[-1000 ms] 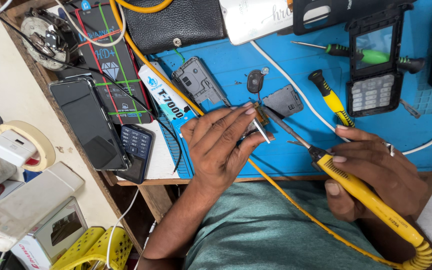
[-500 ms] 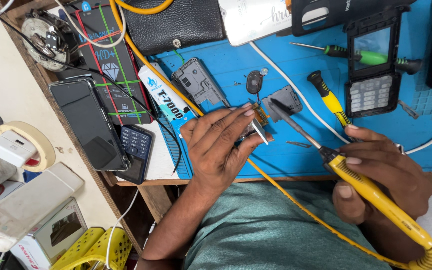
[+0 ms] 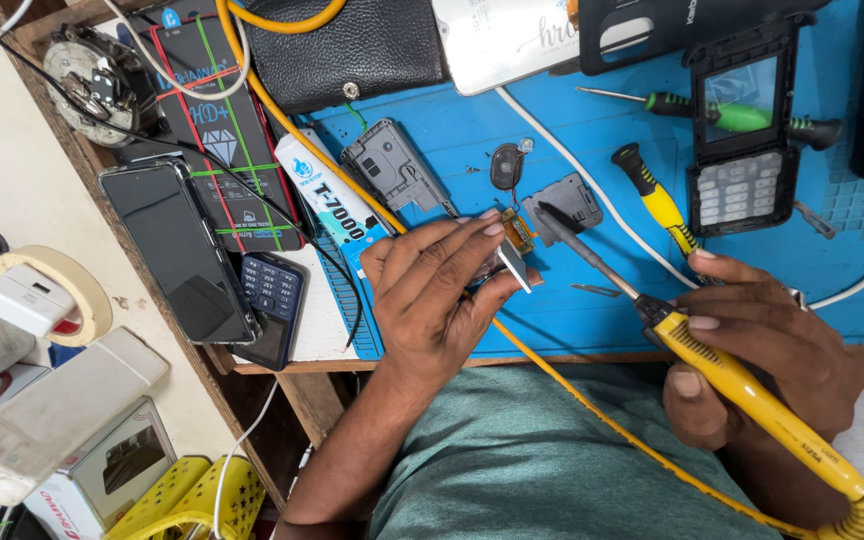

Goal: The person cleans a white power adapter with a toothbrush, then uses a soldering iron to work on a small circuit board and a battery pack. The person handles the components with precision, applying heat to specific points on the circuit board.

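1. A small circuit board (image 3: 515, 243) sits at mid-frame, pinched between the fingertips of the left hand (image 3: 442, 300) and held just above the blue mat (image 3: 592, 300).
2. The right hand (image 3: 762, 350), at lower right, is closed around a yellow soldering iron (image 3: 752, 390); its dark tip points up-left and ends just beside the board.
3. The iron's coiled yellow cord (image 3: 857, 515) curls at the lower right corner.
4. Just above the tip lie a grey square part (image 3: 572, 200) and a small dark round part (image 3: 505, 166) on a thin wire.
5. A grey phone frame (image 3: 392, 170) lies left of these, with a white glue tube (image 3: 332, 200) beside it.
6. A long yellow cable (image 3: 282, 110) runs from the top edge down under the left hand and across the lower frame.
7. A yellow-handled screwdriver (image 3: 657, 200) lies right of centre, its lower end just above the right hand.
8. Upper right: a green-handled screwdriver (image 3: 742, 115) across a keypad phone shell (image 3: 742, 150).
9. Along the top: a black leather pouch (image 3: 352, 50), a white phone back (image 3: 502, 35).
10. Left: a dark smartphone (image 3: 177, 250), a small keypad phone (image 3: 272, 305), a tape roll (image 3: 52, 295).
11. The mat covers a wooden bench (image 3: 252, 380); the person's green shirt (image 3: 532, 450) fills the bottom centre.
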